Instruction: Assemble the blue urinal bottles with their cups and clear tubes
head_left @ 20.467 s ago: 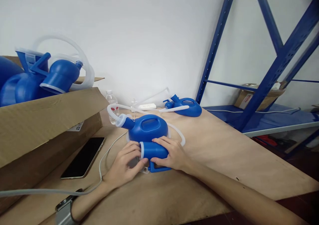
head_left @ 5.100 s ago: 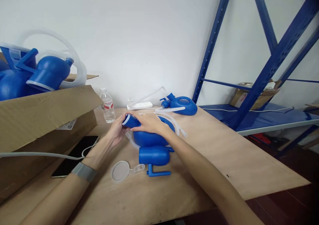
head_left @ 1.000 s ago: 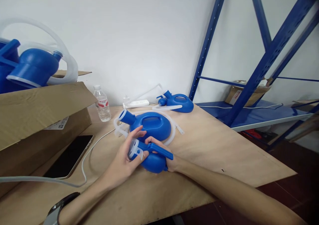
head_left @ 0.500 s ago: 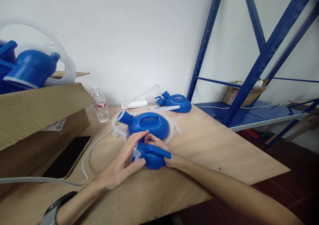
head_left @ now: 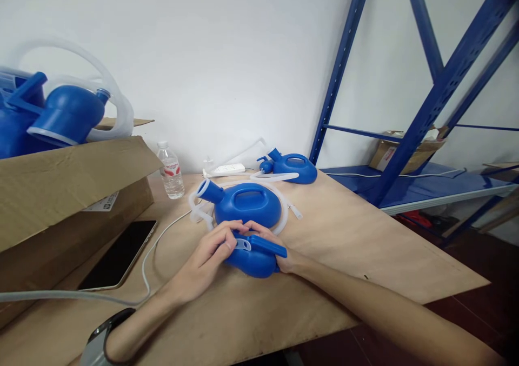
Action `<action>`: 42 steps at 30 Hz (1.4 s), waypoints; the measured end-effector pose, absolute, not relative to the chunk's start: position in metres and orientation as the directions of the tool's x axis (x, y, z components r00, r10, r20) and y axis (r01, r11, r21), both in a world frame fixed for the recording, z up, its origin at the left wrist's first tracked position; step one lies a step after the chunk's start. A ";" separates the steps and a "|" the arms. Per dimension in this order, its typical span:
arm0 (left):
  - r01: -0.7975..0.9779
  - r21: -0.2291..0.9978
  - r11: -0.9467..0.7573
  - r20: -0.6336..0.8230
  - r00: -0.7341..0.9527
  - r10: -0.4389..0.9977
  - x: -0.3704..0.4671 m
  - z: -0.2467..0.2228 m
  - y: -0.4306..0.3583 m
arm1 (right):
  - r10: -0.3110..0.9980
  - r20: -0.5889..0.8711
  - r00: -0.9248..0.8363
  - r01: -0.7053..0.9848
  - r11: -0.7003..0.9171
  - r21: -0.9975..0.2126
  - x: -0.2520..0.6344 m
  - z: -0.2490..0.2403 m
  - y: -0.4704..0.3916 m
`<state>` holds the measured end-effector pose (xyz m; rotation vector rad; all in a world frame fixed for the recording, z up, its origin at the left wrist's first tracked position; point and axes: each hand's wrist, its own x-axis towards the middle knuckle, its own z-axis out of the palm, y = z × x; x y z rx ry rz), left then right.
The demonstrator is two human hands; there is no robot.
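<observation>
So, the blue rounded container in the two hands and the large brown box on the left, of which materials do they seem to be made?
The blue rounded container looks like moulded plastic, smooth and satin: even colour and soft highlights suggest it, but which plastic is unclear. The large brown box seems to be matt cardboard, judging by its plain brown, folded-out flap.

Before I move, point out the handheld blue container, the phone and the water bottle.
Handheld blue container (head_left: 256,263), head view: on its rounded body.
Phone (head_left: 120,255), head view: on its dark screen.
Water bottle (head_left: 171,171), head view: on its label.
</observation>
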<state>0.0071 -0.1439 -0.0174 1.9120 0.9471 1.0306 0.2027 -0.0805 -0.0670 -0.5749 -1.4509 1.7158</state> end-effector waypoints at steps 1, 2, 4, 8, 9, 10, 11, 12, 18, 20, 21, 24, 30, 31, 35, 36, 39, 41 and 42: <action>0.247 0.864 -0.440 0.328 0.388 0.861 0.008 -0.018 -0.144 | 0.804 0.142 -0.578 -0.277 -0.029 -0.960 0.202 -0.068 -0.080; 0.246 0.862 -0.442 0.335 0.377 0.863 0.009 -0.018 -0.145 | 0.806 0.136 -0.576 -0.275 -0.035 -0.961 0.202 -0.069 -0.079; 0.247 0.848 -0.468 0.369 0.359 0.857 0.013 -0.020 -0.145 | 0.804 0.142 -0.577 -0.279 -0.031 -0.960 0.202 -0.072 -0.077; 0.255 0.798 -0.546 0.464 0.316 0.827 0.018 -0.026 -0.143 | 0.779 0.201 -0.594 -0.283 0.032 -0.959 0.205 -0.076 -0.076; 0.261 0.784 -0.563 0.485 0.309 0.818 0.019 -0.027 -0.143 | 0.774 0.208 -0.598 -0.277 0.044 -0.960 0.205 -0.076 -0.076; 0.269 0.767 -0.582 0.506 0.303 0.807 0.019 -0.028 -0.143 | 0.772 0.210 -0.600 -0.262 0.058 -0.963 0.206 -0.076 -0.076; 0.279 0.747 -0.604 0.531 0.297 0.794 0.018 -0.029 -0.143 | 0.771 0.211 -0.601 -0.240 0.078 -0.968 0.206 -0.075 -0.077; 0.292 0.723 -0.626 0.557 0.289 0.779 0.018 -0.029 -0.143 | 0.771 0.212 -0.601 -0.210 0.104 -0.972 0.206 -0.074 -0.077; 0.391 0.578 -0.716 0.702 0.209 0.681 0.017 -0.031 -0.145 | 0.815 0.271 -0.512 -0.206 0.190 -0.960 0.211 -0.061 -0.078; 0.423 0.484 -0.766 0.761 0.229 0.607 0.018 -0.031 -0.146 | 0.766 0.418 -0.489 -0.188 0.375 -0.908 0.218 -0.056 -0.080; 0.437 0.435 -0.788 0.786 0.244 0.569 0.018 -0.030 -0.146 | 0.710 0.502 -0.494 -0.158 0.494 -0.855 0.221 -0.054 -0.082; 0.474 0.343 -0.811 0.825 0.261 0.501 0.019 -0.028 -0.147 | 0.576 0.617 -0.536 -0.023 0.721 -0.692 0.226 -0.046 -0.092; 0.510 0.227 -0.830 0.857 0.300 0.419 0.018 -0.027 -0.147 | 0.640 0.587 -0.495 0.126 0.722 -0.680 0.219 -0.037 -0.119; 0.510 0.198 -0.837 0.864 0.312 0.394 0.019 -0.027 -0.148 | 0.671 0.564 -0.481 0.153 0.697 -0.700 0.218 -0.036 -0.123; 0.515 0.103 -0.851 0.888 0.338 0.312 0.020 -0.028 -0.149 | 0.714 0.535 -0.452 0.199 0.666 -0.719 0.215 -0.035 -0.131; 0.519 0.095 -0.849 0.891 0.336 0.305 0.021 -0.029 -0.150 | 0.701 0.552 -0.452 0.190 0.681 -0.708 0.215 -0.036 -0.131; 0.526 0.099 -0.845 0.892 0.330 0.310 0.023 -0.030 -0.152 | 0.657 0.601 -0.455 0.171 0.727 -0.665 0.215 -0.039 -0.130; 0.522 0.108 -0.846 0.889 0.331 0.317 0.025 -0.030 -0.155 | 0.642 0.628 -0.440 0.186 0.749 -0.636 0.215 -0.043 -0.129; 0.519 0.113 -0.847 0.888 0.331 0.321 0.026 -0.030 -0.156 | 0.640 0.636 -0.432 0.199 0.755 -0.625 0.216 -0.045 -0.129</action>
